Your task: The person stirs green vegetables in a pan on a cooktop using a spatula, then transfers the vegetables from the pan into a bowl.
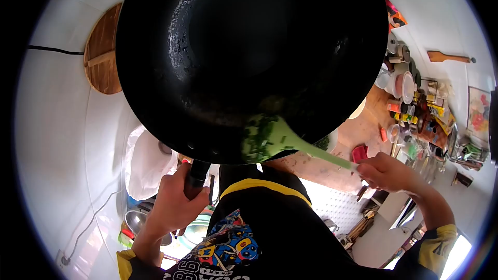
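A large black wok (238,31) fills the upper middle of the head view, lifted and tilted so its inside faces me. My left hand (179,197) is closed around the wok's black handle (196,176). In my right hand (386,172) is a pale green ladle (290,140), gripped near the end of its handle. The ladle's bowl rests at or just over the wok's lower edge; whether it touches cannot be made out. Chopped green leaves (262,130) lie in the bowl. A pale dish with greens (327,141) is partly hidden behind the ladle and wok.
A wooden counter (358,129) runs along the right, with jars, bottles and tubs (404,88) crowded at its back. A round wooden lid (104,52) and a wooden spatula (448,57) are at the walls. A bag-lined bin (145,163) stands left; bowls (194,231) sit below my left hand.
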### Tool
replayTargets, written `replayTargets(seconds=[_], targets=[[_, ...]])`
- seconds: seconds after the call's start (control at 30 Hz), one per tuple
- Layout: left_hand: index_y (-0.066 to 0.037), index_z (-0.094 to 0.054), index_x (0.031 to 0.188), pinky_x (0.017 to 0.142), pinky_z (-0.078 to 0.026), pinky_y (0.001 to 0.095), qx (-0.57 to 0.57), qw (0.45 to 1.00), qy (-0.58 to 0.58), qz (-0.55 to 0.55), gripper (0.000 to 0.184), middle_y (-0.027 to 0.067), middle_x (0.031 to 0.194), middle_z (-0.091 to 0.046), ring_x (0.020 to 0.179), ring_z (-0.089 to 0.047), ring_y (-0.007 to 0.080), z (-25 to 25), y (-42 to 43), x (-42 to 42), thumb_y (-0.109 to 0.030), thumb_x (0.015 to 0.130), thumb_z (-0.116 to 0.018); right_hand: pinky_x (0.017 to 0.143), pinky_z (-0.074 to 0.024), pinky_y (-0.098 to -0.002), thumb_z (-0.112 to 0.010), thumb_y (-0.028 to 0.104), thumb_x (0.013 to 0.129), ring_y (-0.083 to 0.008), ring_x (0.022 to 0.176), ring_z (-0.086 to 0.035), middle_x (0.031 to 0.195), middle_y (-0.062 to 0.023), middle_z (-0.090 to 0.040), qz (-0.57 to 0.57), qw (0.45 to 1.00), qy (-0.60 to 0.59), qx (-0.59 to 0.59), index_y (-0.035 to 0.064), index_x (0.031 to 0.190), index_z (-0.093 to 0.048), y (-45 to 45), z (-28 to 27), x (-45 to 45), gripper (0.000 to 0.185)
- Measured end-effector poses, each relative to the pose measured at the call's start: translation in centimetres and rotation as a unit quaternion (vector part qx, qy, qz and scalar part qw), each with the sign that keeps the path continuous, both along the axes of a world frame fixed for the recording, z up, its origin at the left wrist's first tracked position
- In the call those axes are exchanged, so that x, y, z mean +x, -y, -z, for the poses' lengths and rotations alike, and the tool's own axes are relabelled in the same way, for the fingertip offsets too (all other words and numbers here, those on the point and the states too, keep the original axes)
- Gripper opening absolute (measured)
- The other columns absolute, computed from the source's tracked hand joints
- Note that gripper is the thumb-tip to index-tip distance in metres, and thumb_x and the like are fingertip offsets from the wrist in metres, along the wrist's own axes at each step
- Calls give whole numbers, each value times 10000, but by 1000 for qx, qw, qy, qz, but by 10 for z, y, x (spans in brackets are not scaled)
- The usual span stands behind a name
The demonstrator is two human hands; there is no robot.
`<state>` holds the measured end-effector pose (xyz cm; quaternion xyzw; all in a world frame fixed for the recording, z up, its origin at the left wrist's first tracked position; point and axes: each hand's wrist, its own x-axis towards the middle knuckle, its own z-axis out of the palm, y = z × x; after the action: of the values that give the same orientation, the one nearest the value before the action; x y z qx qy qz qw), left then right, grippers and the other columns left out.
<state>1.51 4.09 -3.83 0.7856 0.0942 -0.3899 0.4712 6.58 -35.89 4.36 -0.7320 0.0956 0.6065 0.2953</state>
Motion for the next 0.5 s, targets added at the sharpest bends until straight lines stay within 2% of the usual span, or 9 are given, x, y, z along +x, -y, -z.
replayTargets(seconds=[0.03, 0.07, 0.1, 0.17, 0.23, 0.33, 0.4, 0.43, 0.5], targets=[[82, -529, 987, 469, -404, 276, 0, 1000, 0, -1, 321, 81, 533, -570, 451, -551, 137, -2, 0, -1, -106, 769, -673, 540, -403, -328, -448, 318, 1034, -121, 535, -471, 582, -35, -497, 0, 999, -3, -36, 9, 805, -561, 6, -3, 0, 401], [82, -528, 991, 476, -416, 274, 7, 1000, -2, -4, 323, 86, 539, -576, 459, -564, 143, -5, 1, -1, -107, 771, -671, 547, -415, -352, -447, 310, 1031, -158, 523, -510, 572, -77, -514, -67, 994, 40, -76, 7, 820, -572, 15, -4, 0, 390], [82, -527, 995, 483, -429, 273, 12, 1000, -1, -7, 325, 90, 545, -582, 466, -578, 150, -7, 2, -1, -107, 772, -669, 547, -415, -352, -447, 310, 1031, -158, 523, -510, 572, -77, -514, -67, 994, 42, -77, 7, 820, -572, 13, -10, 2, 390], [76, -529, 1000, 488, -440, 282, 21, 1000, 8, -6, 319, 94, 548, -584, 468, -586, 168, -12, 4, -1, -106, 776, -666, 550, -417, -362, -435, 304, 1033, -181, 516, -504, 562, -89, -509, -81, 979, 140, -120, 8, 828, -572, 3, -26, 9, 386], [71, -531, 1004, 493, -450, 291, 29, 999, 17, -3, 314, 98, 551, -586, 470, -595, 186, -13, 6, -3, -104, 780, -664, 544, -411, -355, -430, 319, 1036, -177, 501, -478, 554, -82, -501, -77, 977, 154, -124, 6, 836, -580, -6, -28, 7, 400], [52, -529, 1019, 509, -474, 319, 30, 997, 66, 3, 304, 116, 571, -601, 493, -626, 233, -9, 11, -9, -96, 789, -661, 523, -404, -360, -452, 345, 1029, -173, 498, -474, 544, -94, -484, 79, 971, 193, -120, -3, 852, -592, -27, -18, -6, 415], [44, -527, 959, 472, -410, 277, 49, 994, 95, -13, 228, 65, 555, -558, 470, -538, 122, -9, 18, -13, -68, 799, -645, 525, -409, -373, -453, 337, 1028, -191, 499, -477, 551, -114, -490, 94, 963, 212, -140, -10, 847, -581, -38, -6, -27, 411], [44, -527, 959, 472, -410, 277, 46, 994, 98, -12, 228, 65, 555, -558, 470, -538, 122, -10, 21, -13, -68, 799, -645, 527, -414, -385, -455, 328, 1027, -210, 501, -481, 558, -134, -496, 108, 954, 230, -159, -17, 843, -570, -42, 0, -40, 408], [27, -525, 1025, 564, -515, 357, 59, 994, 90, -2, 280, 152, 646, -647, 584, -674, 282, -11, 26, -12, -88, 803, -653, 538, -412, -409, -458, 312, 1026, -255, 499, -461, 577, -177, -501, 98, 960, 227, -133, -28, 839, -554, -48, 9, -73, 400]])
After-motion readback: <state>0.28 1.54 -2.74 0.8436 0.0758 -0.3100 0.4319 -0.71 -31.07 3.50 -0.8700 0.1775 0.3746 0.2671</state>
